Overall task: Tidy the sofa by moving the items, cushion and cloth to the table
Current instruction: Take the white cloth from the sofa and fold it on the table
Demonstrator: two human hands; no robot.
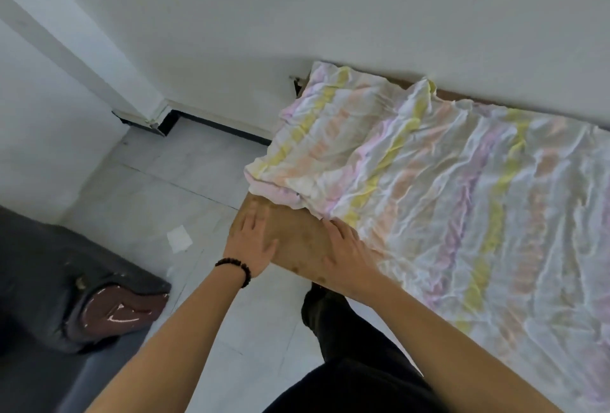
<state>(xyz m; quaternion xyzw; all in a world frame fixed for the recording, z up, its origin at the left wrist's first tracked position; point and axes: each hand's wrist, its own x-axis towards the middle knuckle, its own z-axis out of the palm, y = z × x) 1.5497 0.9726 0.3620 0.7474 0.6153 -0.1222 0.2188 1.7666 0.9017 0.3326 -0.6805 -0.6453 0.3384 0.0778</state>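
Note:
A striped pastel cloth (445, 181) lies crumpled and spread over a brown wooden table (293, 241), with one folded end near the table's left corner. My left hand (252, 241) is flat with straight fingers over the bare corner of the table; it is blurred. My right hand (346, 247) rests with straight fingers on the cloth's near edge. The dark sofa (36, 280) sits at the lower left, apart from both hands.
A worn brown patch (125, 310) shows on the sofa's arm. A white scrap of paper (179, 238) lies on the pale tiled floor between sofa and table. White walls stand behind the table. My dark trouser leg (346, 346) is below.

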